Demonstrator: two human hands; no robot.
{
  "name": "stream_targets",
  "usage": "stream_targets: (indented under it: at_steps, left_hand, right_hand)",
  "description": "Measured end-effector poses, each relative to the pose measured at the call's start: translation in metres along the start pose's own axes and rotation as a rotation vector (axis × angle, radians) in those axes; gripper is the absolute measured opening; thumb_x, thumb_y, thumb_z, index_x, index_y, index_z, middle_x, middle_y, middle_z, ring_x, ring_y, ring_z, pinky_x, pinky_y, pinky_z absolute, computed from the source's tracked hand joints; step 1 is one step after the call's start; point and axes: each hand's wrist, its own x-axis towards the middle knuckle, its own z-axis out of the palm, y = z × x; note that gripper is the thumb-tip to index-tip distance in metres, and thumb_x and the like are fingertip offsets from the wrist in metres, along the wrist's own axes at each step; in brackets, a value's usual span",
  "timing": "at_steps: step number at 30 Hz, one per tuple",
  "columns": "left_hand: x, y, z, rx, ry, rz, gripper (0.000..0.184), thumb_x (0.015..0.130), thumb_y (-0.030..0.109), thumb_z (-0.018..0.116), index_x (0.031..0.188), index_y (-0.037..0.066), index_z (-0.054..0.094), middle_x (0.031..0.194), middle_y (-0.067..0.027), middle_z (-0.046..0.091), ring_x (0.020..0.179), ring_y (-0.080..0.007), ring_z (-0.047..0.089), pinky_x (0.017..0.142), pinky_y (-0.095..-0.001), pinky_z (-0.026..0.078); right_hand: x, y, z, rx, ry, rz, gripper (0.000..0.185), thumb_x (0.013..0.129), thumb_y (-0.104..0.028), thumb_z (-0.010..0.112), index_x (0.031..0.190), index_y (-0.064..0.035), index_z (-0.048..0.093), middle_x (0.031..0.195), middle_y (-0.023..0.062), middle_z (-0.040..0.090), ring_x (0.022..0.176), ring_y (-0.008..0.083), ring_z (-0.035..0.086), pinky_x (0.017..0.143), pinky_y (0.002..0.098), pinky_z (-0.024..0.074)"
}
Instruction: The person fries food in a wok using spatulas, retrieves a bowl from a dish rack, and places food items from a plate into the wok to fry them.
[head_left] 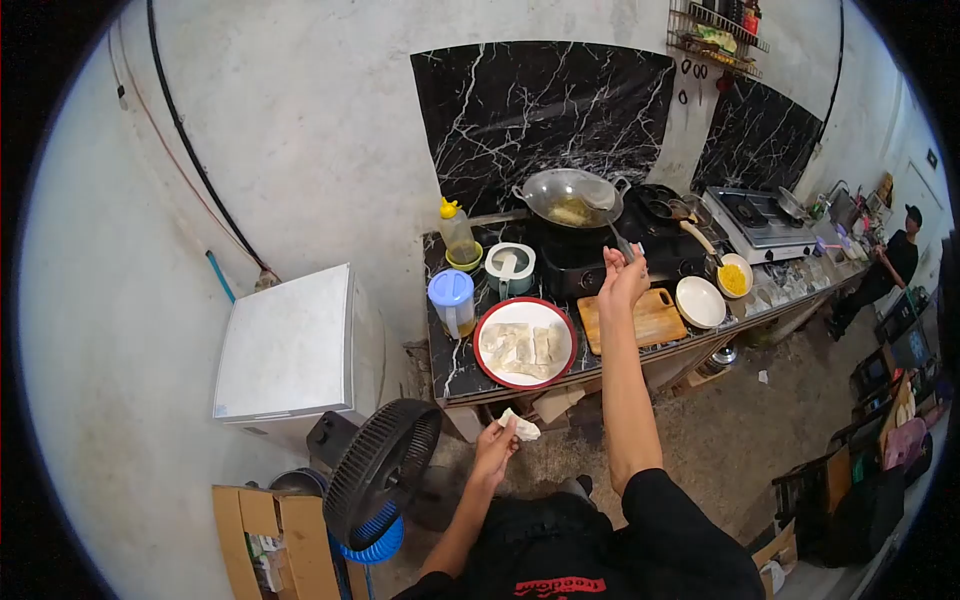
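Observation:
My right hand [624, 275] is closed around the handle of a metal ladle [600, 194], whose head is over the wok [552, 184] on the stove. Oil and a pale piece of food [574, 212] lie in the wok. Low in front of the counter, my left hand [493, 452] holds a white folded wrapper [520, 426] between its fingers. Above that hand, a white plate with a red rim [569, 368] bears several pale flat wrapped pieces [517, 345]. A wooden cutting board [640, 321] lies to the right of the plate, partly behind my right forearm.
Jugs [452, 300], an oil bottle [457, 232], a white bowl [701, 303] and a bowl of yellow food [735, 277] stand on the counter. A black fan [382, 472] is at lower left. Another person [893, 262] stands at far right.

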Motion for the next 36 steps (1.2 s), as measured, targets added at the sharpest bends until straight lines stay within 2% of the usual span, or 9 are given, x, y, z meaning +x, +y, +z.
stream_targets:
  at_steps: [10,17,23,28,33,36]
  left_hand:
    - [-0.009,-0.006,-0.005,-0.010,-0.033,-0.023,0.020,0.088,0.023,0.060,0.096,0.004,0.057,0.075,0.0014,0.054,0.063,-0.0057,0.048,0.056,-0.0203,0.040]
    - [-0.024,-0.015,-0.003,-0.004,-0.019,-0.130,0.020,0.088,0.023,0.060,0.095,0.005,0.057,0.071,0.0019,0.052,0.061,-0.0060,0.046,0.055,-0.0212,0.040]
    - [-0.041,-0.042,0.012,-0.004,-0.045,-0.141,0.021,0.088,0.025,0.060,0.097,0.005,0.057,0.070,0.0023,0.051,0.061,-0.0062,0.046,0.054,-0.0205,0.039]
    - [-0.059,-0.077,0.031,-0.021,-0.132,-0.140,0.023,0.091,0.025,0.055,0.103,0.006,0.055,0.079,0.0029,0.056,0.065,-0.0055,0.049,0.057,-0.0210,0.039]
    - [-0.108,-0.126,0.053,-0.016,-0.174,-0.162,0.022,0.088,0.028,0.059,0.098,0.008,0.055,0.074,0.0031,0.054,0.063,-0.0052,0.048,0.055,-0.0198,0.039]
    - [-0.124,-0.170,0.039,-0.022,-0.200,-0.315,0.022,0.091,0.024,0.054,0.104,0.006,0.055,0.084,-0.0009,0.058,0.069,-0.0085,0.052,0.058,-0.0223,0.041]
  right_hand:
    - [-0.024,-0.024,-0.010,0.043,-0.031,-0.020,0.035,0.091,-0.017,0.047,0.115,0.0080,0.042,0.076,0.0125,0.053,0.066,0.0180,0.056,0.076,0.0353,0.0537]
    - [-0.083,-0.073,-0.038,0.063,0.055,-0.010,0.029,0.091,-0.018,0.048,0.108,0.0061,0.050,0.078,0.0100,0.052,0.064,0.0147,0.053,0.076,0.0350,0.0531]
    - [-0.126,-0.130,-0.086,-0.023,0.004,-0.066,0.039,0.094,-0.016,0.037,0.122,0.0101,0.040,0.077,0.0086,0.049,0.068,0.0146,0.051,0.078,0.0352,0.0503]
    - [-0.160,-0.187,-0.127,-0.087,0.015,-0.079,0.041,0.096,-0.016,0.034,0.127,0.0110,0.036,0.078,0.0101,0.052,0.071,0.0164,0.053,0.075,0.0330,0.0502]
    - [-0.193,-0.244,-0.183,-0.163,0.000,-0.098,0.041,0.096,-0.017,0.033,0.126,0.0115,0.036,0.078,0.0105,0.054,0.071,0.0162,0.053,0.074,0.0329,0.0501]
    - [-0.217,-0.266,-0.217,-0.161,0.001,-0.064,0.041,0.097,-0.016,0.028,0.125,0.0125,0.037,0.078,0.0108,0.054,0.068,0.0154,0.051,0.075,0.0339,0.0501]
